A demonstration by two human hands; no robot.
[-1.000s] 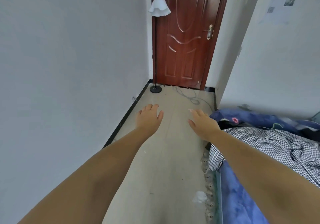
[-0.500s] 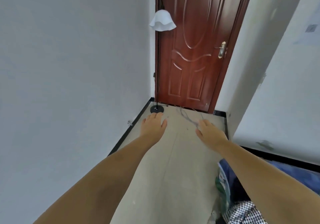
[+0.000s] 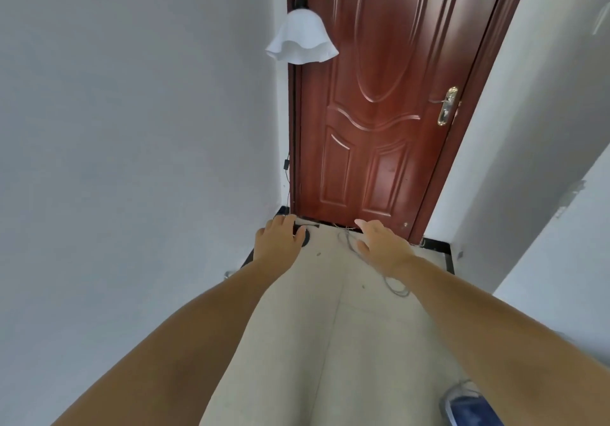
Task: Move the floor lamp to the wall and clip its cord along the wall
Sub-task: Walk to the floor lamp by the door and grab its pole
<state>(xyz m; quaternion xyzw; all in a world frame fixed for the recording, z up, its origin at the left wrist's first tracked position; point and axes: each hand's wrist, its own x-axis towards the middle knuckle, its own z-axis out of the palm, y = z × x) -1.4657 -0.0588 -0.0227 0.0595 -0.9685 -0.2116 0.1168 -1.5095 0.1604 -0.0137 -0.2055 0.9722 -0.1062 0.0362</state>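
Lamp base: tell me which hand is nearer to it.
Left. The left hand overlaps the black lamp base in the corner by the door. The right hand is off to the base's right, over the loose cord on the floor.

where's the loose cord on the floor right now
In the head view the grey cord lies in loose loops on the floor right of centre, running from the foot of the red door back beneath the right hand.
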